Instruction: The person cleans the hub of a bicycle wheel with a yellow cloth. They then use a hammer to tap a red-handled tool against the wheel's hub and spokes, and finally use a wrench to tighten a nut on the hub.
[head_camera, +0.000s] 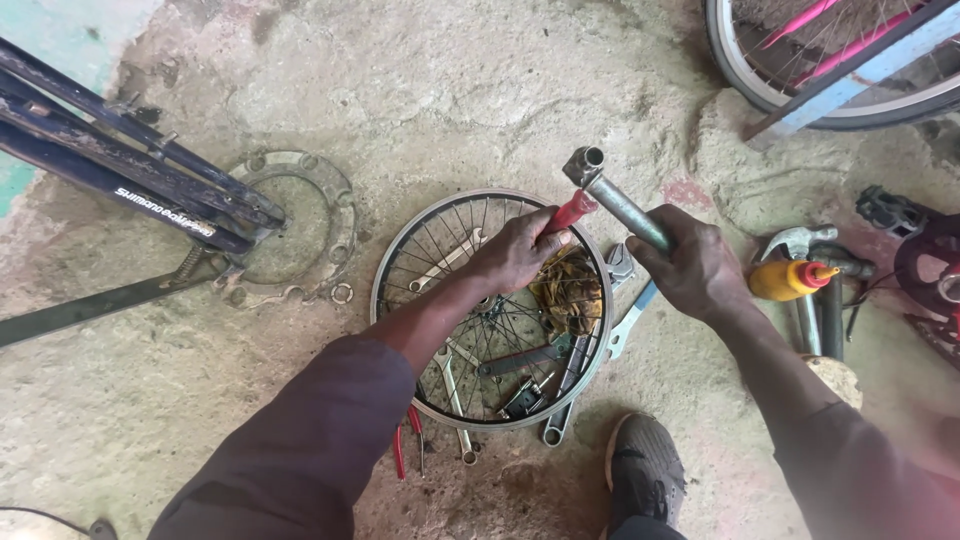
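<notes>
Spoked wheel rim (400, 300) lies flat at centre frame on the concrete floor (450, 90). Above its upper right edge, the right hand (695, 268) is wrapped round a grey metal tube (622, 205), while the left hand (515, 250) clasps a red-handled tool (572, 211) against it.

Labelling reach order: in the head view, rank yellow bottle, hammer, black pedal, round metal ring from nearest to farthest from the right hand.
From the right hand:
1. Yellow bottle, just right of it.
2. Hammer, right, behind the bottle.
3. Black pedal, far right.
4. Round metal ring, far left by the dark frame.

Rough, stained concrete floor (420, 90) in daylight, turquoise patch (50, 30) at left.
</notes>
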